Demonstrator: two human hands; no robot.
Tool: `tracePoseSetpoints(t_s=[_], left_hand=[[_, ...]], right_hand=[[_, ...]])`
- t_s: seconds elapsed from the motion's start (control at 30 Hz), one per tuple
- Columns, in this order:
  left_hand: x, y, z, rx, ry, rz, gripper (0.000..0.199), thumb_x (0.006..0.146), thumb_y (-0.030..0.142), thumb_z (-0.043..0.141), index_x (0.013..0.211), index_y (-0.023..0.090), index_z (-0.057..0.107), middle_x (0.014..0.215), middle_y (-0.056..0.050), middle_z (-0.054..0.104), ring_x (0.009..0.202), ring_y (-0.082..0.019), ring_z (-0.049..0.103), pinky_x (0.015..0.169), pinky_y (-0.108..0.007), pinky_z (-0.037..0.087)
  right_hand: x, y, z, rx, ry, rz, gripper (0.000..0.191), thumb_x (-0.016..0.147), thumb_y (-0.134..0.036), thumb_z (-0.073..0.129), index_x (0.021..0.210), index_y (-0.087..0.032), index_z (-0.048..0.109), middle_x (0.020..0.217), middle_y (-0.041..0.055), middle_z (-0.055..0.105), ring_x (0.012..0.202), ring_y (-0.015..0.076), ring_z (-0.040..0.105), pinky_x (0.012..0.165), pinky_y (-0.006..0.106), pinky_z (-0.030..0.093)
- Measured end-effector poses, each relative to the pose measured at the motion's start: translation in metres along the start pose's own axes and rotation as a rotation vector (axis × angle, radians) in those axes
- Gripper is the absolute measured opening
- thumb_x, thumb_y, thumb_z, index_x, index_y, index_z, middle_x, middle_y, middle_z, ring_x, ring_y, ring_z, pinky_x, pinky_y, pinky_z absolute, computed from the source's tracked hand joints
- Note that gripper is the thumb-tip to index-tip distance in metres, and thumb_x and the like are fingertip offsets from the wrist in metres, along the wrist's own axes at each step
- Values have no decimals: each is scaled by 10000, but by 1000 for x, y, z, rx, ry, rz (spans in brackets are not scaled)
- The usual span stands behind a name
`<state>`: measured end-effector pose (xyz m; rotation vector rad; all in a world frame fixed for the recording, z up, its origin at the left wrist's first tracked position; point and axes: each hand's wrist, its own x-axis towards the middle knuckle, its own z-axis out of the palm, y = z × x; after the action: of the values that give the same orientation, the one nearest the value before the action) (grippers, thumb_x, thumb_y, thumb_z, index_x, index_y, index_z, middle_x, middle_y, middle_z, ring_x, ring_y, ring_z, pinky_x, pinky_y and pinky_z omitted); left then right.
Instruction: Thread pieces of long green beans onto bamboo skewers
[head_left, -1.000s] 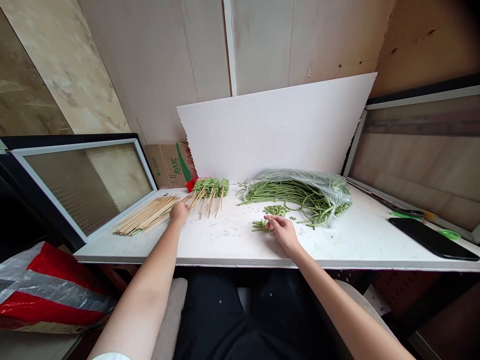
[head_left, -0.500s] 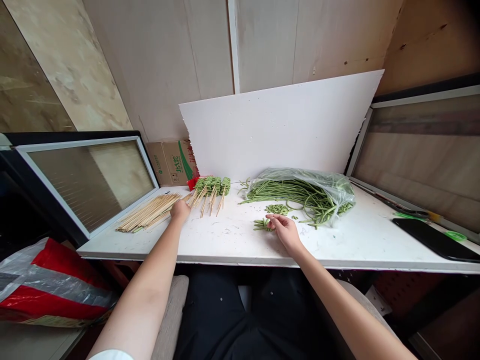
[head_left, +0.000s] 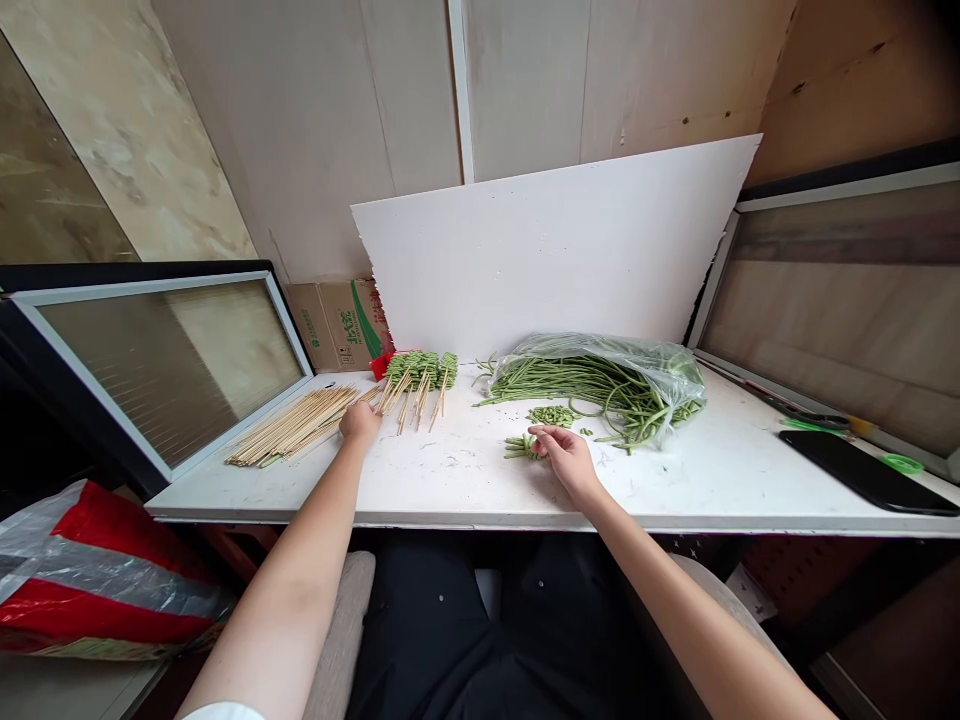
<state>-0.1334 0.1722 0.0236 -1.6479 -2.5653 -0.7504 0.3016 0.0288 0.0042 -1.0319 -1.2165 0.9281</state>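
Observation:
My left hand (head_left: 360, 420) is closed at the right-hand ends of a pile of bamboo skewers (head_left: 289, 428); its fingertips are hidden behind the hand. Just right of it, several skewers threaded with green bean pieces (head_left: 420, 370) lie with their bare sticks towards me. My right hand (head_left: 564, 455) has its fingers drawn together over a small bunch of cut green bean pieces (head_left: 516, 448); whether a piece is between the fingertips, I cannot make out. Behind that hand sits a heap of shorter cut pieces (head_left: 551, 415). Long green beans (head_left: 592, 385) spill from a clear plastic bag (head_left: 679, 360).
A white table (head_left: 442, 490) carries everything. At its back stand a white board (head_left: 540, 260) and a cardboard box (head_left: 330, 325). A black phone (head_left: 862, 470) and a green ring (head_left: 902, 464) lie at the right. A red-and-silver bag (head_left: 112, 570) is below left.
The whole view has shifted slightly. Both hands stay at nearly the same places, the left at the skewers and the right at the cut beans.

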Motion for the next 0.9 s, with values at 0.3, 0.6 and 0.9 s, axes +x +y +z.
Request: tracePoseSetpoints(t_s=[0.3, 0.6, 0.9], left_hand=[[-3, 2, -7, -30, 17, 28, 238, 906, 322, 683, 1081, 166, 725, 1118, -146, 744, 1029, -314, 652, 855, -403, 487], [3, 3, -11, -28, -9, 11, 221, 843, 338, 754, 998, 182, 731, 1108, -130, 739, 1001, -303, 667, 837, -377, 506], [6, 2, -19, -26, -46, 17, 255, 866, 336, 741, 1050, 159, 723, 1189, -153, 730, 1030, -295, 664, 860, -379, 498]], right_hand=[[0, 1, 0, -23, -2, 1, 499, 822, -620, 720, 1006, -161, 794, 745, 72, 712, 718, 219, 609, 674, 328, 461], [1, 1, 1, -16, -12, -1, 453, 821, -584, 729, 987, -167, 793, 738, 65, 707, 714, 217, 609, 687, 331, 463], [2, 4, 1, -21, -30, -17, 415, 848, -536, 702, 1006, -161, 784, 738, 58, 692, 737, 218, 605, 725, 335, 469]])
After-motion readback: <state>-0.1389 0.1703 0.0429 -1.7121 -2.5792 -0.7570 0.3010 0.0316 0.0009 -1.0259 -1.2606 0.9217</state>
